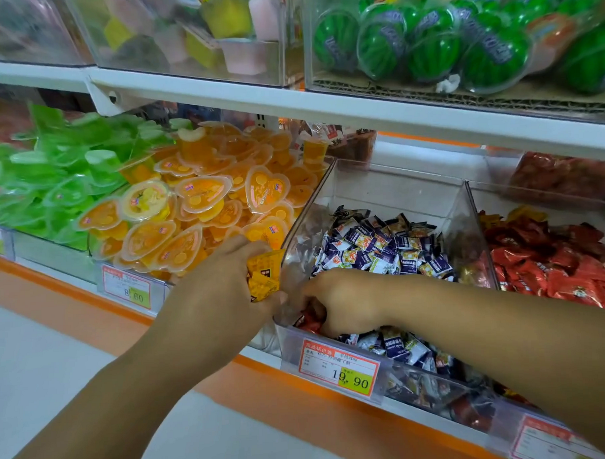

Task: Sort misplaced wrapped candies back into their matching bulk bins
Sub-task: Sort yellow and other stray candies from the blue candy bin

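My left hand (pixel 224 287) grips a bunch of yellow wrapped candies (pixel 263 277) just left of the clear middle bin (pixel 395 188). That bin holds several blue-and-white wrapped candies (pixel 377 250). My right hand (pixel 345 303) reaches into the bin's front left corner, its fingers curled around red wrapped candies (pixel 307 322). To the right, another clear bin holds red wrapped candies (pixel 563 275) with a few yellow ones (pixel 523 216) at the back.
Orange heart-shaped jelly cups (pixel 204 212) and green jelly cups (pixel 62 176) fill the bins to the left. Price tags (pixel 340 367) hang on the shelf front. A white upper shelf (pixel 324 108) carries watermelon-patterned sweets (pixel 435 42) and pastel cups (pixel 232 36).
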`<state>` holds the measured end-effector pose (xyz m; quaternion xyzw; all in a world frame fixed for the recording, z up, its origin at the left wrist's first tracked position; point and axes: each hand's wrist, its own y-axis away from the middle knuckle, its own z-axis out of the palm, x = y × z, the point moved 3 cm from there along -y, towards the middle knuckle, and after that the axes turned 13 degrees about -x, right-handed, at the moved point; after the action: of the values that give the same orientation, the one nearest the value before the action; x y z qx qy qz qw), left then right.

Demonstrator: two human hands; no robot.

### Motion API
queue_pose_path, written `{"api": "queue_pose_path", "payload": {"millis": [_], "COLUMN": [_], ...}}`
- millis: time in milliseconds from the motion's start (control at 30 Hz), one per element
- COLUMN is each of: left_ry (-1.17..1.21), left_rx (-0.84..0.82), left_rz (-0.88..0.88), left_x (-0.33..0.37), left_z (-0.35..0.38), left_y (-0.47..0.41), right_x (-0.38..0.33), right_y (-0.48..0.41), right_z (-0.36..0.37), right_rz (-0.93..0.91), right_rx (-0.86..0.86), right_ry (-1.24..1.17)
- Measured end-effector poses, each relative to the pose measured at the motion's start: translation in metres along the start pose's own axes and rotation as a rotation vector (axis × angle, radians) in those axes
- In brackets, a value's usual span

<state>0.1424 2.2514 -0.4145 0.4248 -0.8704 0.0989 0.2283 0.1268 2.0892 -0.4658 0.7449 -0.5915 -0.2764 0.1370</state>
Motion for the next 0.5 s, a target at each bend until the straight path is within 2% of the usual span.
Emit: {"api": "queue_pose_path", "payload": {"millis": [133, 333, 400, 500], "left_ry": [-0.01, -0.026, -0.017, -0.028], "left_rx": [-0.011, -0.019, -0.016, -0.019], "left_rz": [-0.002, -0.009, -0.006, -0.008], "left_x": [0.001, 0.001, 0.0, 0.0], "left_z": [0.0, 0.0, 0.0, 0.001], "left_y": [0.001, 0.001, 0.001, 0.001], "right_x": [-0.001, 0.007, 0.002, -0.009], "right_y": [0.002, 0.027, 0.03, 0.022], "right_z": [-0.001, -0.027, -0.025, -0.009], "right_rz": [-0.017, -0.054, -0.092, -0.135], "right_rx": [0.029, 0.123, 0.044, -0.171], "right_ry": [0.02, -0.21, -0.211, -0.14]}}
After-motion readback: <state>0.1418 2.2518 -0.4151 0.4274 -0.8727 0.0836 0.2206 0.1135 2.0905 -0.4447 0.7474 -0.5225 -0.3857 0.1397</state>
